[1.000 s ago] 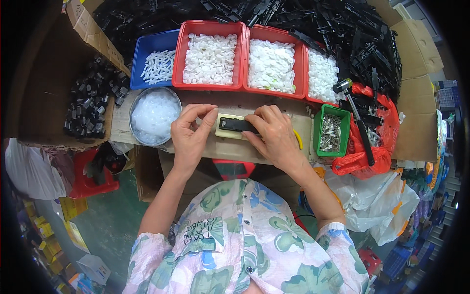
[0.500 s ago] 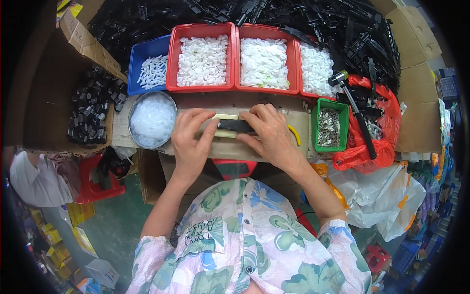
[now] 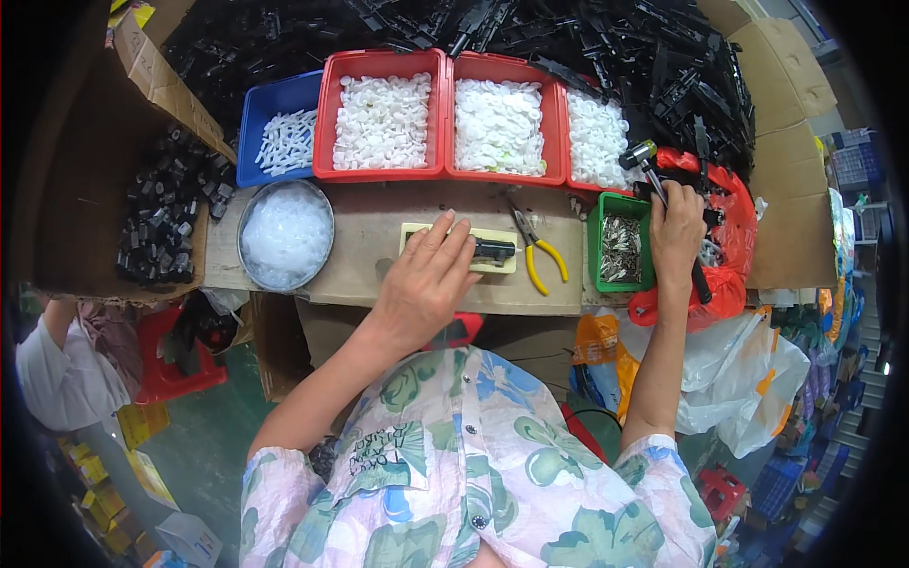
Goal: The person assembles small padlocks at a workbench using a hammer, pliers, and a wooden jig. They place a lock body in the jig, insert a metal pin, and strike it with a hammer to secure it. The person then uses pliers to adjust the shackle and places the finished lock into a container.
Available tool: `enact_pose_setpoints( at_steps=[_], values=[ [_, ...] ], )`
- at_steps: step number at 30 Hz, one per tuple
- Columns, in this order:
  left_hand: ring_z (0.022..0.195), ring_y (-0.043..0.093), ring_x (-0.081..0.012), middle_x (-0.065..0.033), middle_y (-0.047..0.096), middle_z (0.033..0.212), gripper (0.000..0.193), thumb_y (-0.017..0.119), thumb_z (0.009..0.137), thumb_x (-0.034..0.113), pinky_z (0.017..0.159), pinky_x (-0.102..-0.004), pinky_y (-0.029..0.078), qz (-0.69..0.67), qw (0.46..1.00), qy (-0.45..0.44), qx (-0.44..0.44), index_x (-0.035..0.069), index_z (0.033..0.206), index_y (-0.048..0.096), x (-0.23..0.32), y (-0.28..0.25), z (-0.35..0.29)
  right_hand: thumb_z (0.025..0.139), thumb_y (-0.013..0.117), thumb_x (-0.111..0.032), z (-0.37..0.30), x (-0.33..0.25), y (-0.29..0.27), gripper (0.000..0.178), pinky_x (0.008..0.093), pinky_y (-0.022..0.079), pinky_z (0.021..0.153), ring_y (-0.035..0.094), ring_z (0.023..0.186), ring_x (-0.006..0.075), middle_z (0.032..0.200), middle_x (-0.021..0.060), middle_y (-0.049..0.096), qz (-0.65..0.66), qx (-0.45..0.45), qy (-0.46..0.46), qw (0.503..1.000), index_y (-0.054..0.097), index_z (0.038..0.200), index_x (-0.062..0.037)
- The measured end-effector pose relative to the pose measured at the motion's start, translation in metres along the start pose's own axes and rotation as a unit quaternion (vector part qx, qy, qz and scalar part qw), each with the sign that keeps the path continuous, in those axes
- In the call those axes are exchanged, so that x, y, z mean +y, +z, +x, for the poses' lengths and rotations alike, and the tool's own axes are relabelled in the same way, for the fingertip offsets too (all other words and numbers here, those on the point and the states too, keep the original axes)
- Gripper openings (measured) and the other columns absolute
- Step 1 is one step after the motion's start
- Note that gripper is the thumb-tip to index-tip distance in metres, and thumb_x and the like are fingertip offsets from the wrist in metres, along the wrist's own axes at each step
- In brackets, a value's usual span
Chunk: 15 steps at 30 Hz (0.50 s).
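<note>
From the wearer's head: the left hand (image 3: 426, 284) lies unclenched over the black part (image 3: 494, 250) on the cream block (image 3: 503, 266), near middle; the right hand (image 3: 677, 237) touches the hammer (image 3: 701, 281), right, its grip unclear to me; pliers (image 3: 527, 235) lie between.

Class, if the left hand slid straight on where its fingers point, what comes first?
The left hand would probably meet the middle red tray at its near wall; the pliers lie just right of that line, and depth is unclear.

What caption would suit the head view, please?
Left hand over black plastic part on cream rectangular block; right hand at black-handled hammer.
</note>
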<state>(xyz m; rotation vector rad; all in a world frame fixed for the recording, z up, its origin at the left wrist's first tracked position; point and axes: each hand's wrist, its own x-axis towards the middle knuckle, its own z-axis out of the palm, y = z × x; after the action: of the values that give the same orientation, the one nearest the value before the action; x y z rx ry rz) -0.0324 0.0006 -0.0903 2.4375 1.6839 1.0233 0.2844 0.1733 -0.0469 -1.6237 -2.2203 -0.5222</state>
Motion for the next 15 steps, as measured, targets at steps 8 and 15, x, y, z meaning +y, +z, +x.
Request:
enact_pose_setpoints(
  at_steps=[8, 15],
  values=[
    [0.119, 0.062, -0.0362, -0.0225, 0.064, 0.125, 0.039, 0.076, 0.082, 0.010, 0.097, -0.0452, 0.051, 0.049, 0.998, 0.031, 0.008, -0.010, 0.113, 0.067, -0.004, 0.009, -0.004, 0.096, 0.058, -0.007, -0.012, -0.045, -0.047, 0.021, 0.0506, 0.050, 0.076, 0.064, 0.090, 0.0424, 0.100, 0.0204, 0.063, 0.199, -0.031, -0.001, 0.979, 0.062, 0.114, 0.0030],
    [0.115, 0.064, -0.0362, -0.0227, 0.065, 0.122, 0.037, 0.076, 0.081, 0.009, 0.095, -0.0450, 0.051, 0.060, 0.997, 0.050, 0.015, -0.009, 0.112, 0.067, -0.008, 0.010, -0.003, 0.096, 0.058, -0.005, -0.066, -0.115, -0.059, 0.030, 0.0471, 0.052, 0.078, 0.067, 0.094, 0.0415, 0.105, 0.0251, 0.066, 0.426, -0.218, -0.093, 0.873, 0.058, 0.125, 0.0029]
  ],
)
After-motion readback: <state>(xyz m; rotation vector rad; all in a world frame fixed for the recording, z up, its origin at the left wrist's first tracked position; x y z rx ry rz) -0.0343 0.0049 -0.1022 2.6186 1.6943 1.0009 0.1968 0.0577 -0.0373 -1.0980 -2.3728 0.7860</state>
